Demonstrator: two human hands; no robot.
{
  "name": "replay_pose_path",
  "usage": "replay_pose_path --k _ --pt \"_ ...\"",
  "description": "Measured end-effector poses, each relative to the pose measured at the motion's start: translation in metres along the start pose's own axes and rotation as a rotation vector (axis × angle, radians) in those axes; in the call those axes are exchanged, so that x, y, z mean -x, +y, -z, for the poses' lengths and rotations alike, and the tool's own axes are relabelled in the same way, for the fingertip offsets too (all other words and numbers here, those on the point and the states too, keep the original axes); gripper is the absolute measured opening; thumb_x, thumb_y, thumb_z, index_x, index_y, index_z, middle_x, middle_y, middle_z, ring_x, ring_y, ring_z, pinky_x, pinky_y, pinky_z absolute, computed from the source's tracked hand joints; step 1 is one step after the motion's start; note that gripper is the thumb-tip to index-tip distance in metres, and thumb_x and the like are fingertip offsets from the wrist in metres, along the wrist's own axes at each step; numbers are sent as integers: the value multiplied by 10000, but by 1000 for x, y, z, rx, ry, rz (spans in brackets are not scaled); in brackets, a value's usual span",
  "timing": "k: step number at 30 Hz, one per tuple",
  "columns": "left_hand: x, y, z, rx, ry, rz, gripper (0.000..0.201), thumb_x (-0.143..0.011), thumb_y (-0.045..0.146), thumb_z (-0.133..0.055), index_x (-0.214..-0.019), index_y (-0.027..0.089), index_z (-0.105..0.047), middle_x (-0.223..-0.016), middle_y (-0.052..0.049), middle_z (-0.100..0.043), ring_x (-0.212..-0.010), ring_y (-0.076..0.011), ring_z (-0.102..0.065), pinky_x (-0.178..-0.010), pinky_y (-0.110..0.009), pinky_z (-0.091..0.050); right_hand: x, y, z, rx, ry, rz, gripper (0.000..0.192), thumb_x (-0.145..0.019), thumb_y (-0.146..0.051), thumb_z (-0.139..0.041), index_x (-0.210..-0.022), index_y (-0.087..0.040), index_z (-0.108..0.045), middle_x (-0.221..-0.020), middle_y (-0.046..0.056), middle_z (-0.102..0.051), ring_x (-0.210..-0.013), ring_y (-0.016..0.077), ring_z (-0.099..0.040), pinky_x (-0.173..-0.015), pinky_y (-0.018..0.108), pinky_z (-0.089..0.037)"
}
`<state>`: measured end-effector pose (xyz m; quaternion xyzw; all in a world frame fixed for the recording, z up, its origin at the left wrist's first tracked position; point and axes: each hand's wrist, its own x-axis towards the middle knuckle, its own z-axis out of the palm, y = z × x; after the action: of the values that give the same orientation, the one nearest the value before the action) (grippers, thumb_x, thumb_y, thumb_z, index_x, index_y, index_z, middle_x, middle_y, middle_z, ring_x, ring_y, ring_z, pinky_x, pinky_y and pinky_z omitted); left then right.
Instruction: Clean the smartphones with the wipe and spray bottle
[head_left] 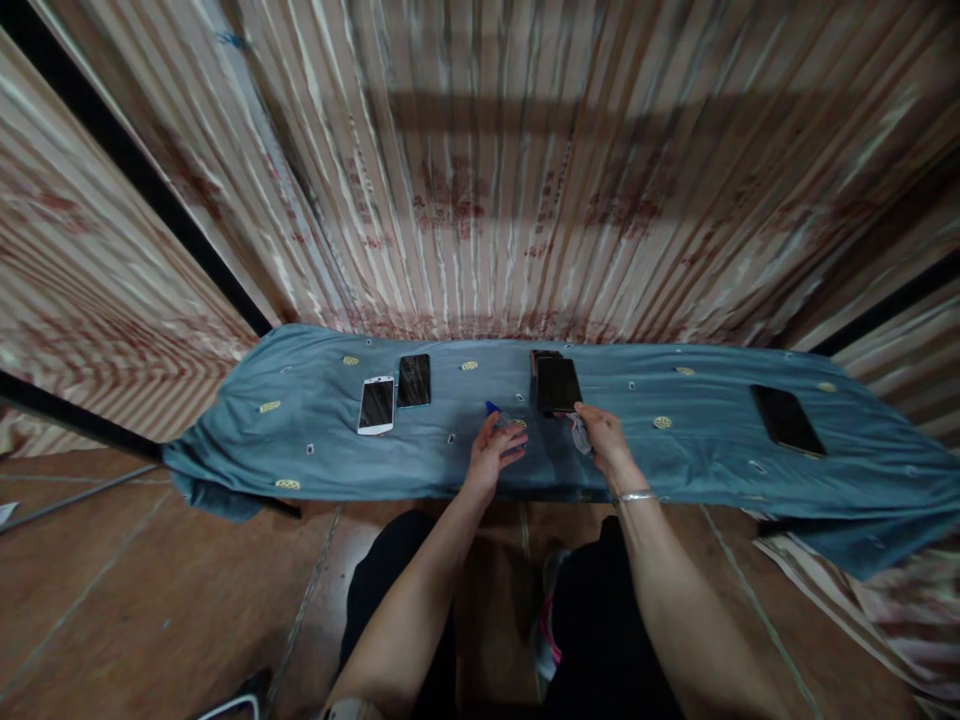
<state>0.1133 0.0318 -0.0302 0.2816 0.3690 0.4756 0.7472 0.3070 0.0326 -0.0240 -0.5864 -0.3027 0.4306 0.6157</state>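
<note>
My left hand point(495, 452) is over the cloth-covered surface with its fingers apart. Just beyond its fingertips lies a small object with a blue tip point(491, 408); its body looks clear and is partly hidden by the fingers. My right hand point(602, 436) is closed on a crumpled grey cloth point(580, 436). Its fingertips are at the near right corner of a dark phone point(559, 384), the top one of a stack. Whether they also grip that phone I cannot tell.
Left of my hands lie a white phone point(376, 406) and a black phone point(414, 380). Another dark phone point(787, 420) is far right. Blue patterned fabric point(705, 460) covers the narrow table. Striped curtains point(487, 200) hang behind, with dark poles point(187, 235) at the sides.
</note>
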Motion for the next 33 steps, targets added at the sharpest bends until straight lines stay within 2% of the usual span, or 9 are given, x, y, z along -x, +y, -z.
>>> replay_pose_path --k 3,8,12,21,27,33 --pt "0 0 3 -7 7 0 643 -720 316 -749 -1286 187 -473 -1018 -116 -732 -913 -235 -710 -829 -377 -524 -6 -1 5 -1 4 -29 301 -671 -475 -742 -656 -177 -705 -549 39 -679 -490 135 -613 -441 212 -451" --pt "1 4 7 -2 12 -13 634 -709 307 -762 -1265 170 -490 -976 -106 -734 -883 -235 -713 -791 -362 -527 -20 -4 5 -4 19 -90 217 -715 -358 -731 -629 -160 -704 -520 44 -683 -380 105 -530 -352 197 -378" --pt "2 8 11 -1 11 -29 612 -693 283 -779 -1244 183 -533 -962 -97 -734 -875 -229 -712 -794 -356 -517 -33 -3 3 7 26 -121 185 -728 -282 -731 -592 -164 -688 -555 59 -712 -349 90 -493 -334 187 -371" --pt "8 18 18 -52 27 -53 608 -688 248 -778 -1247 200 -545 -974 -98 -739 -875 -237 -716 -808 -369 -511 -42 8 10 67 56 -118 221 -719 -314 -770 -595 -144 -703 -508 48 -687 -382 103 -558 -377 189 -420" --pt "11 23 19 -57 14 -65 616 -688 252 -775 -1253 197 -537 -996 -102 -738 -881 -233 -715 -818 -373 -512 -46 9 16 218 105 -109 286 -718 -318 -781 -525 -152 -649 -462 40 -649 -346 95 -515 -353 195 -380" --pt "12 23 21 -74 13 -71 618 -699 242 -761 -1272 193 -535 -1025 -114 -732 -902 -247 -713 -848 -402 -510 -49 6 23 495 136 -96 320 -715 -342 -780 -498 -158 -633 -406 26 -595 -314 93 -448 -367 223 -326"
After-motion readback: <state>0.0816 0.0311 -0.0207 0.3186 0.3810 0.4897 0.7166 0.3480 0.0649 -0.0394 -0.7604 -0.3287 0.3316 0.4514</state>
